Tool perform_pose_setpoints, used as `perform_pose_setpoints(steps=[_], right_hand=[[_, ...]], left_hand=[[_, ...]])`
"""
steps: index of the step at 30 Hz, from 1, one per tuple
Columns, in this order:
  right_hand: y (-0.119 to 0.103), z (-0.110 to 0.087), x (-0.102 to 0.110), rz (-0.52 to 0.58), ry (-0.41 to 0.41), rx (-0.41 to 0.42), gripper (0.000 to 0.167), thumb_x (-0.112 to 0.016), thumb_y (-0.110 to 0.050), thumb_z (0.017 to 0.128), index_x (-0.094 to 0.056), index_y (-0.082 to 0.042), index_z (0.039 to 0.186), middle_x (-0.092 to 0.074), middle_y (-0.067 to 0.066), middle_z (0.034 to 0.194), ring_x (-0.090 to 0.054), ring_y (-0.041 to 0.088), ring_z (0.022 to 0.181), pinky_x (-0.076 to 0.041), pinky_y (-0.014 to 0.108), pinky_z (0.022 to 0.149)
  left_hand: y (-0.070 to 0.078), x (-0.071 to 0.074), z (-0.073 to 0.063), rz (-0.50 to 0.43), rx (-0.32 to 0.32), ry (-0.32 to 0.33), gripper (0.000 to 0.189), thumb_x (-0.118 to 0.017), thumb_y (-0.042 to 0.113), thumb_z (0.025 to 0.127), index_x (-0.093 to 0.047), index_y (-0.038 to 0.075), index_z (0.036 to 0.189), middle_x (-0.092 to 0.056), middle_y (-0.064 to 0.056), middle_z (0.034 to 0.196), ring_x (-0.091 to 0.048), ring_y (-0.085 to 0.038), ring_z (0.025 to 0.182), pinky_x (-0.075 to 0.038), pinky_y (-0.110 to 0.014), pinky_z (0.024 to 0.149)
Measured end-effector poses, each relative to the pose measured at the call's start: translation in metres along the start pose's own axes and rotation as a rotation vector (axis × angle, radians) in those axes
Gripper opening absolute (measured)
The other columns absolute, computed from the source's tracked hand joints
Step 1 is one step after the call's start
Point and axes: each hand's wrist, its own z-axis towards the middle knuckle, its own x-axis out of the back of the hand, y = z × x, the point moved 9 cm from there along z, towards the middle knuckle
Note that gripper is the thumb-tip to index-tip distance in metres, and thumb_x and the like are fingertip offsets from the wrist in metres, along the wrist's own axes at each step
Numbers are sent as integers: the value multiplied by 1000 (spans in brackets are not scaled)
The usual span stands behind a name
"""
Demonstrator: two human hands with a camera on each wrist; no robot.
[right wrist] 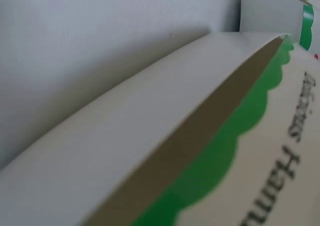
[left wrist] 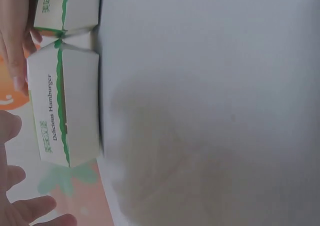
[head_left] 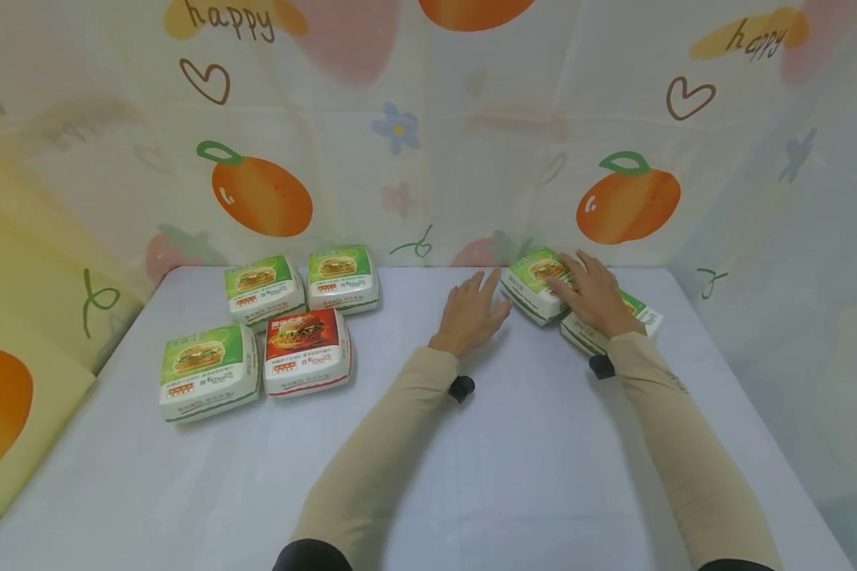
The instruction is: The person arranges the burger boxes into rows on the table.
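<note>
At the left of the white table (head_left: pixel 514 476), three green boxes (head_left: pixel 209 373) and one red box (head_left: pixel 309 353) are lying in a close group. Then the left hand (head_left: pixel 471 313) is holding nothing; its fingers are standing wide apart just beside the far green box (head_left: pixel 532 289). To the right, the right hand (head_left: pixel 595 297) is reaching over this box and the near green box (head_left: pixel 581 335), its fingers extending loosely; whether they are pressing, I cannot tell.
</note>
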Motion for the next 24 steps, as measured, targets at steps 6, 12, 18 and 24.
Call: perform_pose_setpoints(steps=[6, 12, 18, 24], right_hand=[[6, 0, -2, -28, -14, -11, 77, -36, -54, 104, -25, 4, 154, -27, 33, 156, -25, 51, 144, -18, 64, 118], [5, 2, -6, -37, -38, -2, 78, -35, -54, 104, -28, 6, 152, -37, 33, 151, -32, 50, 140, -23, 61, 118], [1, 1, -9, -12, -82, -7, 76, -37, -52, 104, -26, 5, 153, -36, 32, 150, -37, 48, 137, -28, 61, 116], [-2, 1, -11, 14, -104, -18, 77, -41, -51, 103, -25, 6, 153, -31, 32, 153, -32, 49, 141, -25, 64, 116]], left_hand=[[7, -11, 3, -23, 3, -27, 62, -47, 42, 102, -28, 20, 156, -42, -12, 155, -43, -29, 142, -35, -47, 118], [12, -20, 3, -63, -12, -47, 61, -52, 41, 101, -33, 19, 155, -47, -11, 151, -47, -28, 139, -38, -47, 115], [14, -23, 3, -71, -24, -47, 62, -52, 41, 101, -32, 16, 155, -48, -9, 151, -48, -26, 138, -38, -46, 115], [12, -20, 1, -113, -14, -41, 64, -52, 39, 102, -31, 11, 155, -46, -10, 154, -45, -26, 141, -37, -44, 117]])
